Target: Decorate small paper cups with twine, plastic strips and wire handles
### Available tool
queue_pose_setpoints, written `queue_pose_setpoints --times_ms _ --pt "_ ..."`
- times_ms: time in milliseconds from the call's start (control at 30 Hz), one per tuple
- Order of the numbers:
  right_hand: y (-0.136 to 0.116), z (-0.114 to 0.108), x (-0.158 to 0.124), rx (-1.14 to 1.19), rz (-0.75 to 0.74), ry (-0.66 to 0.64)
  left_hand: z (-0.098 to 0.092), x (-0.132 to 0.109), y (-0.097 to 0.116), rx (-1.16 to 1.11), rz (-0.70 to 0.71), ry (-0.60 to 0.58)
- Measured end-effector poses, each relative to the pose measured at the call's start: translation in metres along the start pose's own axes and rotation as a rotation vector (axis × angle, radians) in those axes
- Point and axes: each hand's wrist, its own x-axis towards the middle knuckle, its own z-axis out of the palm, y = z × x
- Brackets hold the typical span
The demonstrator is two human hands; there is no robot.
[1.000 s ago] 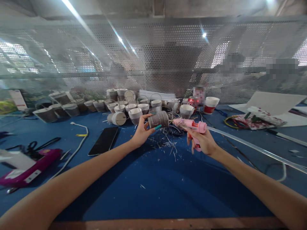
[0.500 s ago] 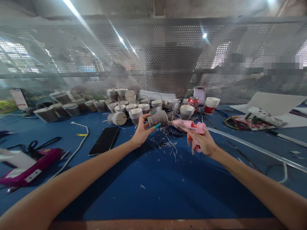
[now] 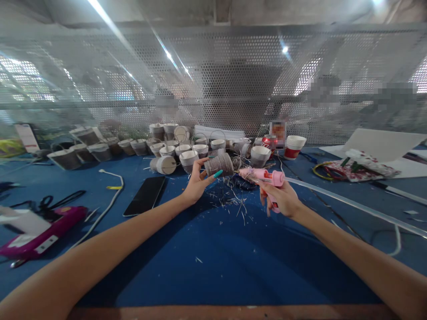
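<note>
My left hand (image 3: 196, 184) is closed around a paper cup wrapped in grey-brown twine (image 3: 218, 165), tilted on its side above the blue tabletop. In my right hand (image 3: 282, 198) is a pink hot glue gun (image 3: 263, 175), its nozzle pointing left near the cup's right end; whether it touches cannot be made out. A long clear glue stick (image 3: 350, 202) sticks out of the gun's back. Beneath lie loose twine clippings (image 3: 236, 203). Behind my hands stand several wrapped cups (image 3: 189, 160), some with thin handles.
To the left are a black phone (image 3: 145, 196), a white cable (image 3: 115, 195) and a magenta power strip (image 3: 46, 235). Plain paper cups (image 3: 295, 147) and a red can (image 3: 267, 144) stand at the back right. A perforated metal screen (image 3: 233, 80) rises behind the table.
The glue gun has shifted very slightly left, and the held cup has turned a little. Both hands keep their holds.
</note>
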Motion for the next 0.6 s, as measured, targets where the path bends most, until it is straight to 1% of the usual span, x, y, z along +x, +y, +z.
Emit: queue_pose_setpoints --times_ms 100,200,233,300,367,433,467,533,600 --pt "0.003 -0.001 0.0 -0.005 -0.016 -0.03 -0.001 0.0 -0.002 -0.028 -0.024 0.004" --pt "0.007 -0.004 0.0 0.022 -0.089 -0.04 -0.003 0.001 -0.005 -0.046 -0.052 0.003" --pt "0.008 -0.005 0.0 0.018 -0.12 -0.014 -0.003 0.001 -0.006 -0.055 -0.064 0.002" --pt "0.008 -0.008 0.002 -0.058 -0.198 0.092 -0.004 0.001 -0.007 -0.085 -0.086 -0.007" --pt "0.007 -0.011 0.005 -0.247 -0.296 0.234 -0.005 0.002 -0.007 -0.119 -0.108 -0.015" --pt "0.006 -0.013 0.008 -0.547 -0.354 0.345 -0.004 0.001 -0.005 -0.144 -0.124 -0.01" --pt "0.006 -0.013 0.009 -0.707 -0.354 0.365 -0.004 0.001 -0.005 -0.155 -0.13 -0.005" --pt "0.009 -0.012 0.01 -0.967 -0.296 0.341 -0.004 0.001 -0.004 -0.176 -0.139 0.002" --pt "0.013 -0.009 0.01 -1.091 -0.204 0.29 -0.004 0.001 -0.004 -0.187 -0.152 -0.005"
